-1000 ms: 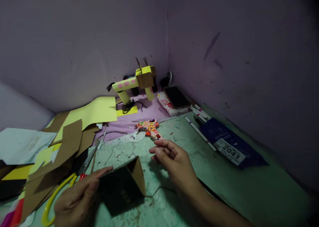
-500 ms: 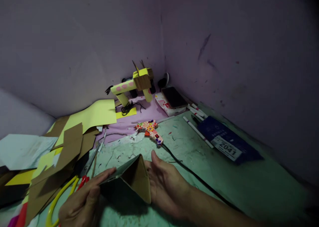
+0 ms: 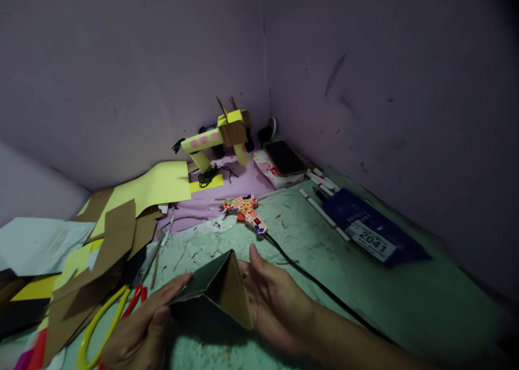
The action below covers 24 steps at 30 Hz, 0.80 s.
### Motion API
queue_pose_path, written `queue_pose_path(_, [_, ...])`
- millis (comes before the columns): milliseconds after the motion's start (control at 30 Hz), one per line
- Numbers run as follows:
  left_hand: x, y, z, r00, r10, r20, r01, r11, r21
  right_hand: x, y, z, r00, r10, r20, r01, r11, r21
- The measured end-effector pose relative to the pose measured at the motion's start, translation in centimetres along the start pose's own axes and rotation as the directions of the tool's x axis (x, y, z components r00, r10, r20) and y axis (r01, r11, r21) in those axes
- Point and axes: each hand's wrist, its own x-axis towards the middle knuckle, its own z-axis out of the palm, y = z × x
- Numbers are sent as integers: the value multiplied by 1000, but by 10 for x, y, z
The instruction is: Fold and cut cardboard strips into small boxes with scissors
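Observation:
Between my hands is a folded piece of cardboard [image 3: 211,308], bent into a triangular prism, dark green outside and brown inside, its open end facing up and right. My left hand [image 3: 140,326] grips its left edge, fingers over the top side. My right hand [image 3: 279,305] supports the right side, thumb raised and the fingertips partly hidden behind the cardboard. Just beyond lies a flower-patterned hot glue gun [image 3: 245,210] with a black cord [image 3: 316,283] running behind my right forearm. Yellow-handled scissors [image 3: 95,326] and red-handled scissors [image 3: 135,299] lie by my left hand.
A cardboard and yellow paper giraffe [image 3: 214,137] stands at the back. Cardboard scraps [image 3: 115,235] and yellow paper [image 3: 156,183] pile up on the left. A phone [image 3: 286,158], several markers [image 3: 324,213] and a blue packet [image 3: 365,224] lie along the right wall.
The folded cardboard and both hands have shifted slightly right, and the cardboard is turned a little. Both hands keep their hold. The whole view has moved very slightly.

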Motion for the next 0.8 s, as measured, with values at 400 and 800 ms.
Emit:
queue_pose_path(400, [-7, 15, 8, 998, 38, -42, -40, 999, -37, -3, 10, -10, 984, -141, -110, 108, 959, -264])
queue_pose_path(800, [10, 13, -10, 988, 157, -7, -156, 983, 100, 0, 16, -14, 916, -153, -372, 44, 957, -287])
